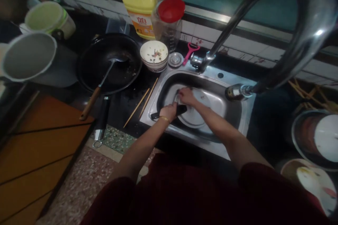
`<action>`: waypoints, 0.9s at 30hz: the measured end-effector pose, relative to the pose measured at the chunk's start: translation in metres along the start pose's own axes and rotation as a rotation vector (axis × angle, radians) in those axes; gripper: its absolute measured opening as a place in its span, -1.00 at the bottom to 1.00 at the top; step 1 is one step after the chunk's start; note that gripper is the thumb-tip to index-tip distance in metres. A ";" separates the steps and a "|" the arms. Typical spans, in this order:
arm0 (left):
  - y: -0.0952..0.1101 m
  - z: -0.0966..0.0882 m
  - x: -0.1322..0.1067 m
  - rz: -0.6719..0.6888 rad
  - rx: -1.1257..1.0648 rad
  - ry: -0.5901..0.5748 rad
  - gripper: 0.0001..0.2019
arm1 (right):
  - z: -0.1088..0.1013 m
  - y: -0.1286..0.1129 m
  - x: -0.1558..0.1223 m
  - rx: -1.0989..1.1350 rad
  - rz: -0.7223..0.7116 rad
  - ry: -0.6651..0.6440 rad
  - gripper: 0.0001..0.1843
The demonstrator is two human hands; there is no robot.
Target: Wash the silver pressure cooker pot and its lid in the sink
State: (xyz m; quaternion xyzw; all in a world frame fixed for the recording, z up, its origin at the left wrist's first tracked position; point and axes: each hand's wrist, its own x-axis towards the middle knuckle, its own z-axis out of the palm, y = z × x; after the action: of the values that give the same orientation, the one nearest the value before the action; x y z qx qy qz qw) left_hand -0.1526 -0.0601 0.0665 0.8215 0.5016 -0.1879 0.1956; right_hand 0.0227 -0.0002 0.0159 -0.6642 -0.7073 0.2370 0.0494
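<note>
My left hand point(169, 111) is closed around a black handle point(181, 109) at the left side of the steel sink point(239, 121). What the handle belongs to is mostly hidden and unclear. My right hand point(187, 96) reaches in from the right, just above the left one, fingers curled down around something dark and too small to make out. Beneath both hands a round, shiny, shallow piece point(194, 121) lies in the sink; whether it joins the handle, I cannot tell. A curved faucet point(239, 5) arches over the sink's right part, its spray head point(237, 92) hanging low.
Left of the sink are chopsticks point(137, 107), a bowl with food scraps point(154, 53), a black wok point(89, 65) with a spatula point(100, 83), and a pot point(66, 66). Behind stand a yellow jug point(139, 5) and a pink peeler point(190, 52). Dishes point(327, 137) crowd the right.
</note>
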 end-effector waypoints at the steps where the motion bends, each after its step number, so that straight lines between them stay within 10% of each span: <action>1: 0.001 0.000 0.000 -0.019 -0.010 0.011 -0.32 | 0.003 -0.007 -0.001 -0.018 -0.109 -0.027 -0.69; 7: 0.000 -0.002 0.000 -0.044 -0.083 -0.010 -0.45 | 0.007 -0.014 0.006 -0.100 0.076 -0.048 -0.64; 12: -0.001 -0.003 -0.002 -0.027 -0.086 0.018 -0.48 | 0.004 -0.007 0.005 -0.068 -0.251 -0.131 -0.72; 17: -0.001 -0.003 -0.003 -0.009 -0.132 0.002 -0.55 | -0.004 0.000 0.007 -0.070 0.184 -0.042 -0.60; 22: 0.000 -0.002 -0.004 -0.038 -0.138 0.041 -0.60 | 0.008 -0.020 0.001 0.051 -0.160 -0.105 -0.71; 27: -0.001 -0.004 -0.005 0.007 -0.166 0.019 -0.61 | 0.000 0.002 0.007 0.035 0.108 0.001 -0.64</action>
State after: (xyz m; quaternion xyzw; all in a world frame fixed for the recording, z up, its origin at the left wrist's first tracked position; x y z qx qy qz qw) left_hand -0.1553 -0.0617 0.0727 0.8059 0.5144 -0.1370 0.2589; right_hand 0.0237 0.0062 0.0136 -0.7006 -0.6660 0.2514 0.0485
